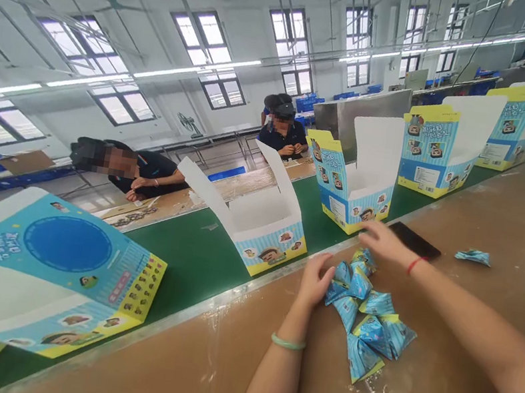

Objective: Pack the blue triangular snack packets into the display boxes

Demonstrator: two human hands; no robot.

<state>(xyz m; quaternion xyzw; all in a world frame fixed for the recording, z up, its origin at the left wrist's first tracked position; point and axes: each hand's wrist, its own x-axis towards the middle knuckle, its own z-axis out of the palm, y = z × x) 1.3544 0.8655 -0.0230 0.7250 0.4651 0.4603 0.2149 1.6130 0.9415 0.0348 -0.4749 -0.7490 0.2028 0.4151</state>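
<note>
Several small blue-and-yellow foil packets (373, 331) lie in a loose pile on the brown work table (194, 354). My left hand (315, 282), with a pale green bangle on the wrist, rests at the pile's left edge; its thumb stands apart from the fingers and nothing shows in it. Over the pile's far end reaches my right hand (380, 243), fingers spread out and holding nothing that I can see. Just beyond the right hand is an open printed carton (339, 193). Another open carton (270, 245) stands past my left hand.
The cartons stand on a green conveyor belt (204, 240), with a large open carton (73, 258) at left and another carton (425, 151) farther right. A dark phone-like slab (414, 241) and a single packet (473, 257) lie beyond my right arm. Two people (281, 135) sit across the belt.
</note>
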